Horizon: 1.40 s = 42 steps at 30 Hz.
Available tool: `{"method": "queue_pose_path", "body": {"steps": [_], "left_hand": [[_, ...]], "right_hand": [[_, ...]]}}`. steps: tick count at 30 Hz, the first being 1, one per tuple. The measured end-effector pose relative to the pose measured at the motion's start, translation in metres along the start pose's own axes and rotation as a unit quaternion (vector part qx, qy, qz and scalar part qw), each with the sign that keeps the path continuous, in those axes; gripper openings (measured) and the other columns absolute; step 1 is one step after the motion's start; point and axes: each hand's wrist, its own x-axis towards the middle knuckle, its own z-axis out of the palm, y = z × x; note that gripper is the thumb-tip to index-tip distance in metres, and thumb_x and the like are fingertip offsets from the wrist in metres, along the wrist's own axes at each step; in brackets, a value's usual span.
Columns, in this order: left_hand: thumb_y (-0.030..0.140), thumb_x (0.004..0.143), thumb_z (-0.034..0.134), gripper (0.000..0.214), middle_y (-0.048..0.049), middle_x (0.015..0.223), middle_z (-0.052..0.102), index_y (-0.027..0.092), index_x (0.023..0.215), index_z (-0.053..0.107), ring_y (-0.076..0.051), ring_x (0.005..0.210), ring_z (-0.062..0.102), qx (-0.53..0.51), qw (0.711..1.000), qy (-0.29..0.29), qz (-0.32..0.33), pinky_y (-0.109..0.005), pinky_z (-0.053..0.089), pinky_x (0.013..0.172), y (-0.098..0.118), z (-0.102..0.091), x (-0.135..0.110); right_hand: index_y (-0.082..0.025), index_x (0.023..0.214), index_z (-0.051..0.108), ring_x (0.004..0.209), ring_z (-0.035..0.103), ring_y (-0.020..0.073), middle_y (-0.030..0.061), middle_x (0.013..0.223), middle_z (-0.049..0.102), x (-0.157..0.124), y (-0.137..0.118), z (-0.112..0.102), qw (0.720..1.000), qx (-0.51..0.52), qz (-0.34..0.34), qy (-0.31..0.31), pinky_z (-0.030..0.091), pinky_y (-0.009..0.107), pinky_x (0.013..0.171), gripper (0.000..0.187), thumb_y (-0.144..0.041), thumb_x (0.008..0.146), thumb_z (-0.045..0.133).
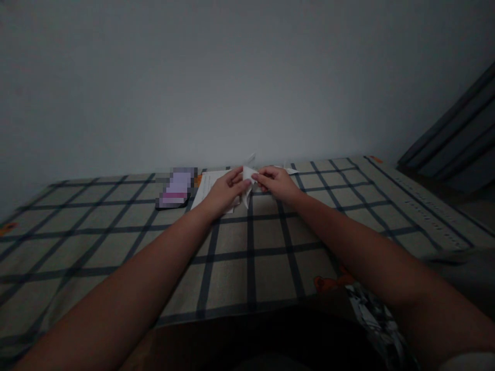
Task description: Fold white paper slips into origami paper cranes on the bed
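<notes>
Wall [247,77] rises plain behind the table [266,278], where a checked cloth [116,226] hides the top itself. Beyond the table's right edge, dark curtain-like fabric [460,123] is cut off by the view. Toward the far edge, left of its middle, flat white sheets [204,188] lie partly covered by the left hand [226,191]; their faint markings cannot be read. Just left of them, a phone-like object [177,188] is blurred into blocks, perhaps set aside within sight. Near the far edge's middle, the left hand pinches one side of a folded white paper [248,174] and the right hand [279,183] pinches the other, probably to steady it from both sides; they mask much of its shape. Behind the right hand, a white scrap [291,170] is half hidden.
</notes>
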Motion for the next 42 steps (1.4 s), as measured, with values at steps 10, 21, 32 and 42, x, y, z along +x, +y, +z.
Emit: {"method": "queue_pose_path", "body": {"steps": [10, 21, 32, 42], "left_hand": [[0.04, 0.072, 0.079, 0.041, -0.0094, 0.098, 0.074, 0.016, 0.104, 0.068, -0.023, 0.086, 0.071, -0.085, 0.995, 0.052, -0.02, -0.036, 0.056, 0.081, -0.007, -0.009, 0.008], [0.022, 0.083, 0.067, 0.022, -0.0132, 0.106, 0.074, 0.013, 0.103, 0.067, -0.024, 0.099, 0.071, -0.182, 0.976, 0.113, -0.033, -0.042, 0.055, 0.095, 0.005, -0.01, 0.01], [0.017, 0.075, 0.072, 0.031, -0.0162, 0.109, 0.073, 0.01, 0.105, 0.068, -0.028, 0.097, 0.071, -0.164, 0.981, 0.097, -0.043, -0.046, 0.055, 0.094, 0.002, -0.016, 0.011], [0.025, 0.079, 0.064, 0.035, -0.0192, 0.103, 0.073, 0.008, 0.109, 0.065, -0.034, 0.095, 0.071, -0.192, 0.974, 0.061, -0.103, -0.054, 0.056, 0.087, 0.012, -0.013, 0.007]], "right_hand": [[-0.017, 0.068, 0.056, 0.051, 0.047, 0.0079, -0.0038, 0.056, 0.051, 0.0, 0.002, -0.003, 1.0, 0.001, 0.014, -0.023, 0.039, 0.023, 0.051, 0.035, -0.048, 0.083, 0.063], [-0.02, 0.067, 0.051, 0.055, 0.048, 0.0113, -0.001, 0.061, 0.053, 0.006, 0.015, -0.017, 0.99, -0.098, 0.04, 0.09, 0.038, 0.026, 0.055, 0.024, -0.033, 0.087, 0.054], [-0.023, 0.127, 0.063, 0.128, 0.042, 0.0256, 0.0122, 0.139, 0.045, -0.003, 0.007, -0.022, 0.876, -0.418, -0.237, -0.038, 0.036, 0.043, 0.105, 0.043, -0.016, 0.086, 0.051], [-0.025, 0.116, 0.071, 0.134, 0.034, 0.032, 0.0115, 0.144, 0.047, -0.009, -0.004, -0.018, 0.823, -0.494, -0.266, -0.089, 0.025, 0.05, 0.107, 0.035, -0.044, 0.086, 0.066]]}}
